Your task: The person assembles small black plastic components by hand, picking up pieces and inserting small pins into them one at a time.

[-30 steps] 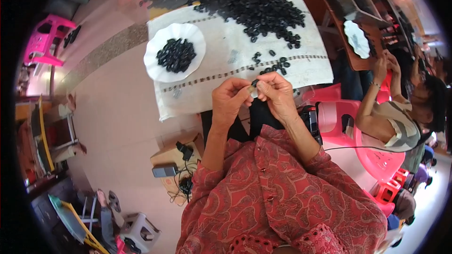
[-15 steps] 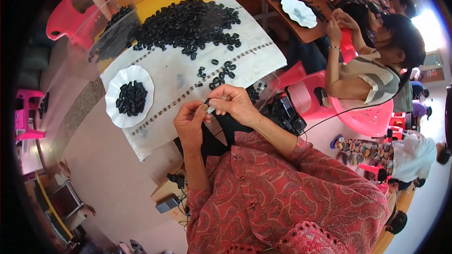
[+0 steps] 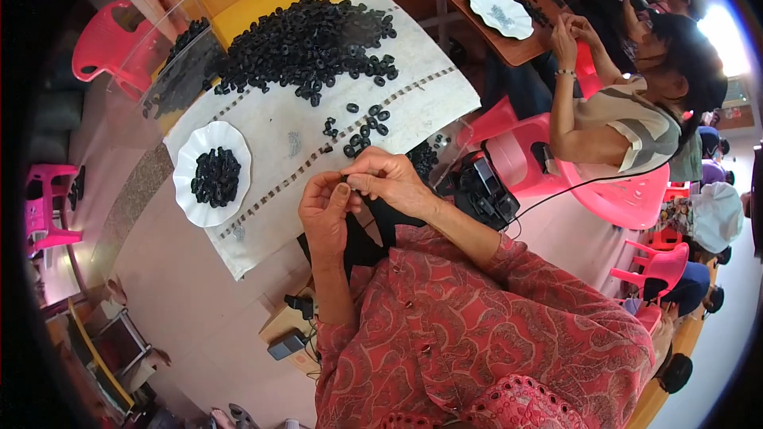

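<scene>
Fingertips (image 3: pixel 341 190) had shifted since half a second before, covering more of the ring (image 3: pixel 344 178), only a dark sliver showing! Left hand (image 3: pixel 324 213) and right hand (image 3: pixel 395 184) met there, both pinched on it. Left of them sat the plate (image 3: pixel 184 179), heaped with black pieces (image 3: pixel 214 177); beyond them sprawled the pile (image 3: pixel 306 44), strays (image 3: pixel 371 127) lying just past the right hand.

Hands (image 3: pixel 391 181) pinched around black piece (image 3: pixel 345 179)

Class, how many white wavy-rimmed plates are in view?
2: the left plate, holding black pieces, on the white cloth; the right plate on the brown table. Others may be hidden.
</scene>
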`<state>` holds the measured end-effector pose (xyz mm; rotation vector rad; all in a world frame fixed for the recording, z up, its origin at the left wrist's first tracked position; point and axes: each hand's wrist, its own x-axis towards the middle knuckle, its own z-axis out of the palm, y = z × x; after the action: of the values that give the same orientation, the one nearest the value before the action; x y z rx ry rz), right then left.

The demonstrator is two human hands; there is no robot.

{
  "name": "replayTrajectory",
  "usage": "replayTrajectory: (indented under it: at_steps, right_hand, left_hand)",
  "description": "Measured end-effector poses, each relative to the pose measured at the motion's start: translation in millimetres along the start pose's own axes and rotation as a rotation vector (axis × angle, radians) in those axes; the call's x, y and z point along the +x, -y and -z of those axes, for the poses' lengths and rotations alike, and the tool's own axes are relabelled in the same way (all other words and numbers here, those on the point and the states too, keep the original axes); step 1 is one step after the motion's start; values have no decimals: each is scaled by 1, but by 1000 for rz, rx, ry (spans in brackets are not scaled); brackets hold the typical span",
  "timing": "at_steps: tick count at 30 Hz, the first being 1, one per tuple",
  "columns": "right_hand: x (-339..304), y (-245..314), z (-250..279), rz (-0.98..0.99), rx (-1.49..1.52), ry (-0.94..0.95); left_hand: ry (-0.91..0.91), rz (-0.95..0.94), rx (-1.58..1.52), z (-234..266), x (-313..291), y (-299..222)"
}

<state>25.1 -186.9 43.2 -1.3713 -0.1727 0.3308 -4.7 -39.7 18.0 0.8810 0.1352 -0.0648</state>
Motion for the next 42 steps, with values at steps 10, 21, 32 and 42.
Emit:
replayTrajectory:
  at_steps: [10, 21, 32, 42]
  right_hand:
    - [3, -7, 9, 153, -161, -71]
    - [3, -3, 30, 176, -269, -55]
    - [5, 15, 15, 158, -535, -43]
    - [39, 12, -6, 323, -751, -70]
  left_hand:
    - [-53, -4, -29, -10, 3, 14]
    - [-125, 97, -81, -21, 12, 22]
    - [-145, 127, -224, -17, 11, 21]
    - [-187, 66, -272, 8, 4, 3]
